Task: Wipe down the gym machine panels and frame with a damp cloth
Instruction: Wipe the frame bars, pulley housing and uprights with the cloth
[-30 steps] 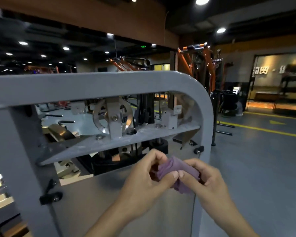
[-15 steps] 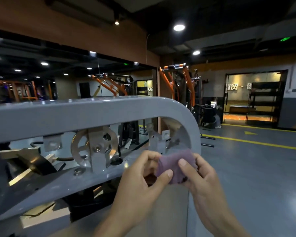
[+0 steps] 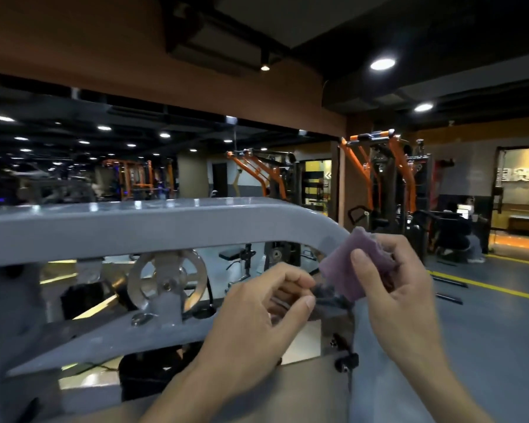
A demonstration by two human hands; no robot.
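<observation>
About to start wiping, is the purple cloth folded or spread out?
Folded: the purple cloth is a compact pad gripped by the right hand.

Folded purple cloth [image 3: 353,264] beside grey frame [image 3: 165,222]
</observation>
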